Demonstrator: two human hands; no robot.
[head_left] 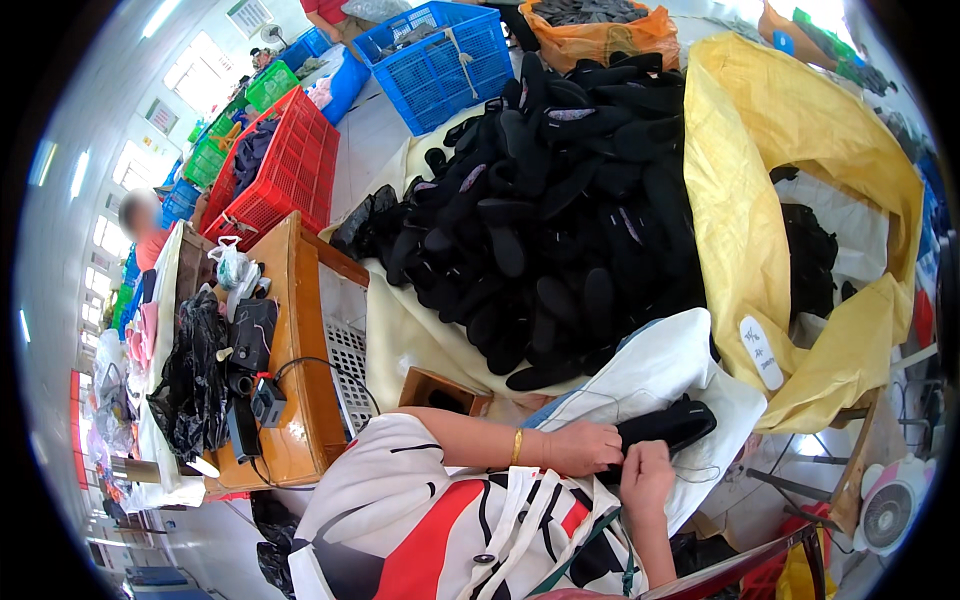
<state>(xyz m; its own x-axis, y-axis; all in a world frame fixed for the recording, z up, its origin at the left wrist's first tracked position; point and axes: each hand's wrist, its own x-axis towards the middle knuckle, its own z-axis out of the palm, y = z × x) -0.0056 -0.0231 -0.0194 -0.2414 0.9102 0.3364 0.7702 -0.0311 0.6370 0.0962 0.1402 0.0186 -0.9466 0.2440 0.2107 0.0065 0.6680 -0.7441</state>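
On my lap lies a white cloth [655,365], and over it I hold a black shoe [682,425] with a rounded toe pointing right. My left hand [588,448], with a gold bracelet on its wrist, is closed on the near end of this shoe. Right beside it, my right hand [648,472] is pinched together close to the shoe's edge; what its fingers hold is too small to make out. A thin dark thread loops over the white cloth near both hands. Ahead of me rises a large heap of black shoes [540,190].
An open yellow sack [735,200] stands right of the heap, a white sole-shaped piece [761,352] against it. A wooden table [300,350] is at left. Blue [435,65] and red crates [275,165] stand farther off; a small fan [893,505] is at lower right.
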